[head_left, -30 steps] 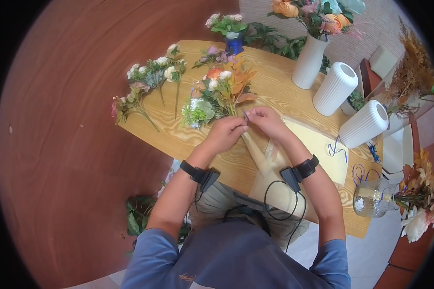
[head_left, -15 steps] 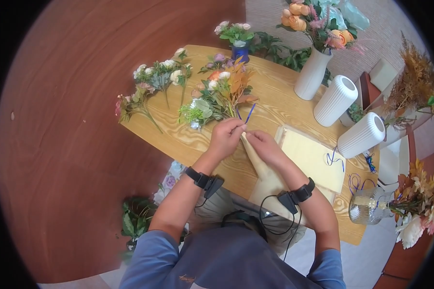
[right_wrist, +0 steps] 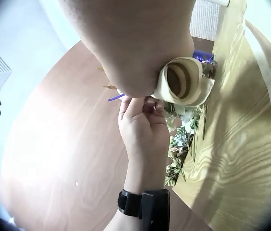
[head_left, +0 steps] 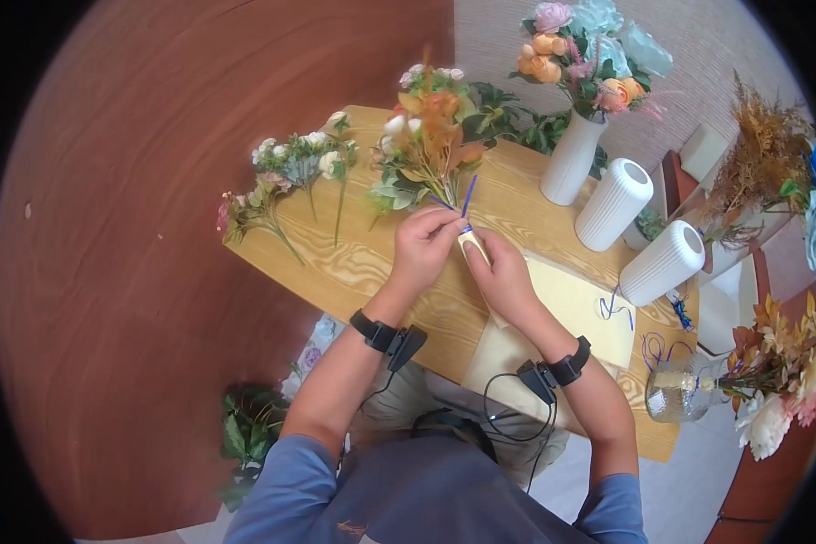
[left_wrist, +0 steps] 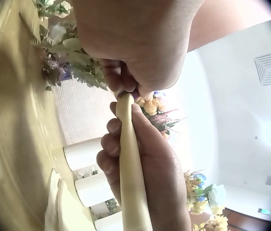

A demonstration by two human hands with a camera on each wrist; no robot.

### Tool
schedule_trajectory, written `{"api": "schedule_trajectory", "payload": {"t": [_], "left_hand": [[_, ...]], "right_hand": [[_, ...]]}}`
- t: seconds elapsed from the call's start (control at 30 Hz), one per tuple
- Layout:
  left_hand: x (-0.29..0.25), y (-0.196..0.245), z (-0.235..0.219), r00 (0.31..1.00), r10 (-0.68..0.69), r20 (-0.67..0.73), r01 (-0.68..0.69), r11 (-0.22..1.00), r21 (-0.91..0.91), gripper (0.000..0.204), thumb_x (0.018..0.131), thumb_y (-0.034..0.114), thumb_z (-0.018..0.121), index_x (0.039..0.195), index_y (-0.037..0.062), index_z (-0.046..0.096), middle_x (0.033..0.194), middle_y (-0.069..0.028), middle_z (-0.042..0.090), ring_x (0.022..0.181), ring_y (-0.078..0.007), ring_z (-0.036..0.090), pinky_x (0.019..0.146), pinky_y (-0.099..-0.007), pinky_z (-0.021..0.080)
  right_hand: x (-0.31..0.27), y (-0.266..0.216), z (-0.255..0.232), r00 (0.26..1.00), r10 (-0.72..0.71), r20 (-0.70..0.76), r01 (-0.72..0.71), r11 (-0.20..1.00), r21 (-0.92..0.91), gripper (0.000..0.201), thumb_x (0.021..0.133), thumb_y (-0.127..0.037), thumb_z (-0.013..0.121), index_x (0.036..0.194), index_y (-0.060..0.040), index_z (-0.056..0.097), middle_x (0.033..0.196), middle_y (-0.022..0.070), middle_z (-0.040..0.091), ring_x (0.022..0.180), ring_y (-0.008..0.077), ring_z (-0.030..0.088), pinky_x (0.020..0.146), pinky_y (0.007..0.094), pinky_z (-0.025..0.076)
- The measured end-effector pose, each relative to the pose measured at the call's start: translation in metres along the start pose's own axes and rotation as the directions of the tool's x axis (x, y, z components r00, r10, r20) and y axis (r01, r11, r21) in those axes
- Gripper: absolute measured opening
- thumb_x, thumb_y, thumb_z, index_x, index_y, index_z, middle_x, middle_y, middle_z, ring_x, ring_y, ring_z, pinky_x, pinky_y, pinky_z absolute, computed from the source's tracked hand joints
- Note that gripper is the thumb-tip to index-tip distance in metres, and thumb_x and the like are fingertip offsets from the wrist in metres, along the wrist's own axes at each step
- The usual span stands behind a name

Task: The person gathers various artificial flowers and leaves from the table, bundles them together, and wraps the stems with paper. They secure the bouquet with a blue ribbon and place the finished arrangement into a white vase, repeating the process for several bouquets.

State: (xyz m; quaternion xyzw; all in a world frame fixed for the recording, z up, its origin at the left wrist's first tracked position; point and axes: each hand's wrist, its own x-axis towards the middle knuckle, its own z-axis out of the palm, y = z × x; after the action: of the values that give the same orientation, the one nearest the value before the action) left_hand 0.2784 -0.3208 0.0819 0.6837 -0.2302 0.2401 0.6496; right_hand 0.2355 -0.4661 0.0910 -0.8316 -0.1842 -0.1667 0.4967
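Note:
A roll of cream paper (left_wrist: 130, 163) wraps the stems of a mixed bouquet (head_left: 431, 136) with orange leaves. My right hand (head_left: 508, 276) grips this roll, fingers curled round it in the left wrist view. At the roll's top, my left hand (head_left: 423, 249) pinches a blue ribbon (head_left: 469, 195) wound round the neck, one end sticking up. In the right wrist view the roll's open lower end (right_wrist: 176, 82) shows beside the right hand, and the left hand (right_wrist: 142, 120) reaches to the neck; the pinching fingertips are partly hidden.
Loose flower stems (head_left: 272, 195) lie at the table's left. Two ribbed white vases (head_left: 615, 204), a filled white vase (head_left: 571, 159) and a glass vase (head_left: 680, 390) stand right. Cream sheets (head_left: 580, 304) with blue ribbon lie near the right hand.
The bouquet and paper roll have been raised and tilted more upright. The right hand has moved up round the roll, and the blue ribbon now shows round its neck.

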Motion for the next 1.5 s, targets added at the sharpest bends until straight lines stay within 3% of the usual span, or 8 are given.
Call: {"api": "schedule_trajectory", "payload": {"t": [0.17, 0.33, 0.47, 0.53, 0.67, 0.73, 1.17, 1.5], "left_hand": [[-0.014, -0.024, 0.007, 0.994, -0.108, 0.021, 0.108, 0.994, -0.003, 0.006, 0.083, 0.001, 0.067, 0.085, -0.0042, 0.069, 0.080, -0.0041, 0.063, 0.067, -0.0089, 0.055, 0.059, -0.0216, 0.044], [-0.029, -0.044, 0.007, 0.981, -0.190, 0.041, 0.189, 0.982, 0.028, 0.008, 0.083, 0.002, 0.068, 0.086, -0.0052, 0.068, 0.080, -0.0045, 0.063, 0.068, -0.0086, 0.055, 0.062, -0.0213, 0.045], [-0.031, -0.044, 0.002, 0.970, -0.232, 0.068, 0.233, 0.972, -0.005, 0.009, 0.084, 0.002, 0.068, 0.087, -0.0055, 0.068, 0.081, -0.0045, 0.064, 0.069, -0.0085, 0.056, 0.062, -0.0214, 0.045], [-0.032, -0.042, 0.003, 0.969, -0.243, 0.042, 0.244, 0.969, -0.036, 0.010, 0.082, 0.002, 0.067, 0.086, -0.0074, 0.067, 0.078, -0.0083, 0.064, 0.068, -0.0114, 0.060, 0.062, -0.0232, 0.048], [-0.034, -0.042, 0.002, 0.970, -0.241, 0.041, 0.242, 0.969, -0.042, 0.011, 0.083, 0.003, 0.067, 0.088, -0.0066, 0.067, 0.079, -0.0092, 0.064, 0.069, -0.0132, 0.061, 0.062, -0.0242, 0.048], [-0.033, -0.038, 0.001, 0.987, -0.140, 0.073, 0.133, 0.987, 0.088, 0.011, 0.083, 0.003, 0.066, 0.089, -0.0053, 0.068, 0.081, -0.0103, 0.065, 0.069, -0.0153, 0.062, 0.062, -0.0253, 0.049], [-0.033, -0.031, 0.007, 0.982, -0.090, 0.164, 0.052, 0.974, 0.221, 0.017, 0.079, -0.001, 0.066, 0.096, -0.0046, 0.066, 0.090, -0.0122, 0.066, 0.072, -0.0166, 0.063, 0.062, -0.0256, 0.050], [-0.029, -0.029, 0.023, 0.967, 0.230, 0.114, -0.257, 0.855, 0.451, 0.019, 0.075, -0.005, 0.062, 0.093, -0.0022, 0.065, 0.089, -0.0161, 0.065, 0.074, -0.0302, 0.062, 0.065, -0.0350, 0.051]], "right_hand": [[-0.016, 0.028, 0.017, 0.994, 0.012, -0.108, -0.028, 0.988, -0.149, 0.023, 0.090, -0.016, 0.055, 0.102, 0.0031, 0.059, 0.090, 0.0244, 0.062, 0.084, 0.0412, 0.059, 0.074, 0.0447, 0.047], [-0.026, 0.036, 0.019, 0.967, 0.241, 0.083, -0.217, 0.949, -0.229, 0.027, 0.089, -0.019, 0.056, 0.106, 0.0024, 0.059, 0.092, 0.0247, 0.062, 0.086, 0.0402, 0.060, 0.075, 0.0450, 0.047], [-0.024, 0.039, 0.017, 0.981, 0.183, 0.065, -0.161, 0.955, -0.251, 0.027, 0.088, -0.018, 0.058, 0.106, 0.0016, 0.060, 0.096, 0.0225, 0.062, 0.086, 0.0407, 0.060, 0.073, 0.0455, 0.048], [-0.019, 0.040, 0.018, 0.987, -0.112, -0.119, 0.076, 0.958, -0.275, 0.023, 0.085, -0.013, 0.062, 0.103, 0.0011, 0.061, 0.096, 0.0169, 0.061, 0.079, 0.0326, 0.061, 0.067, 0.0381, 0.049], [-0.008, 0.037, 0.019, 0.993, 0.055, -0.103, -0.054, 0.998, 0.015, 0.020, 0.083, -0.009, 0.066, 0.100, 0.0012, 0.063, 0.092, 0.0094, 0.058, 0.072, 0.0192, 0.058, 0.063, 0.0272, 0.047], [0.000, 0.041, 0.020, 0.986, 0.067, -0.152, -0.039, 0.983, 0.182, 0.021, 0.083, -0.010, 0.068, 0.099, 0.0017, 0.063, 0.088, 0.0049, 0.056, 0.070, 0.0093, 0.052, 0.062, 0.0207, 0.044], [0.015, 0.052, 0.013, 0.969, 0.233, -0.081, -0.195, 0.923, 0.332, 0.015, 0.088, -0.012, 0.065, 0.091, 0.0032, 0.066, 0.077, 0.0050, 0.065, 0.069, 0.0090, 0.058, 0.063, 0.0235, 0.048], [0.007, 0.058, 0.014, 0.960, 0.260, -0.102, -0.169, 0.833, 0.526, 0.015, 0.090, -0.012, 0.064, 0.094, 0.0030, 0.064, 0.082, 0.0025, 0.065, 0.072, 0.0050, 0.056, 0.064, 0.0203, 0.046]]}}
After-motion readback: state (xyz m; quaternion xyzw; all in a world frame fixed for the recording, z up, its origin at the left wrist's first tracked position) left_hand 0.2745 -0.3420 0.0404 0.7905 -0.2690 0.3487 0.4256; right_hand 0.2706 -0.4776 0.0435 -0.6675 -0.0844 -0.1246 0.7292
